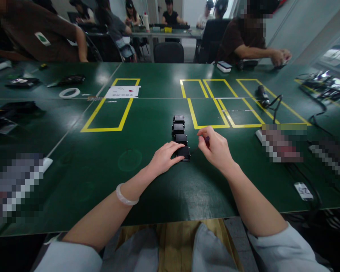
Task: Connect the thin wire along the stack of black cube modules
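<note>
blocks [178, 127] ran twelve-to-six o'clock, the left hand [164, 156] gripping the nearest block [183, 152], the right hand [215, 147], at its three o'clock, curled round something dark [206, 140].

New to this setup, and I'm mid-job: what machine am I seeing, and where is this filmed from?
There is no machine: these are a person's bare hands. The single picture comes from a camera worn on that person's head, looking forward and down. On the green table, four black blocks stand in a row pointing away from the person. The left hand has thumb and fingers around the nearest block. The right hand, just beside the row, pinches a small dark item, too blurred to name. Farther out are yellow outlines and a white sheet. Other people sit beyond.
</note>
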Action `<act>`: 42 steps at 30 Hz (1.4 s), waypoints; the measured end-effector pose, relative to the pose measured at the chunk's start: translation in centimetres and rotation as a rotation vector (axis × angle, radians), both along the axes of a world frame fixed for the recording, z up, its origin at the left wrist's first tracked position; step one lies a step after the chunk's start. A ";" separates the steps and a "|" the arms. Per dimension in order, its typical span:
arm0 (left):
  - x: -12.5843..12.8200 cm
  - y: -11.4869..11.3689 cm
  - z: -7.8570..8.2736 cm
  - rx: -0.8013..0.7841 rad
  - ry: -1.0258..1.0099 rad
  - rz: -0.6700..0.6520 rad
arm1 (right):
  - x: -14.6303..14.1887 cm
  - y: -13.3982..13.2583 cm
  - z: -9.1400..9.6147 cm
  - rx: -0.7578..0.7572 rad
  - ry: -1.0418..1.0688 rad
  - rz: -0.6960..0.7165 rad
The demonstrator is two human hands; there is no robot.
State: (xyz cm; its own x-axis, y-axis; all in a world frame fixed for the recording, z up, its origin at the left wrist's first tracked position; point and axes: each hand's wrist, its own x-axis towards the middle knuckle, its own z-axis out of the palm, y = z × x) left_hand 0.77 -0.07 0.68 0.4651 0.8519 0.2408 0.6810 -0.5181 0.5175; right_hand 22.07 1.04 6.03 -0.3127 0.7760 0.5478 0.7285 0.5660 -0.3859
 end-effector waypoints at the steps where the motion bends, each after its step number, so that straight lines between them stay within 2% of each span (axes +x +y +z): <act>1: 0.0 0.0 0.0 -0.001 0.000 0.001 | 0.0 0.0 0.0 -0.002 -0.001 0.002; 8: 0.0 0.0 0.1 -0.001 0.008 -0.001 | 0.0 0.0 0.1 0.001 -0.032 0.014; 17: 0.1 -0.1 0.1 0.001 0.016 -0.002 | -0.2 0.0 0.1 0.102 -0.115 0.025; 34: 0.1 -0.2 0.4 -0.003 0.022 0.000 | -0.1 -0.2 0.4 0.091 -0.106 0.040; 42: 0.1 -0.2 0.3 -0.006 0.010 0.000 | 0.1 0.2 0.0 0.051 -0.061 0.032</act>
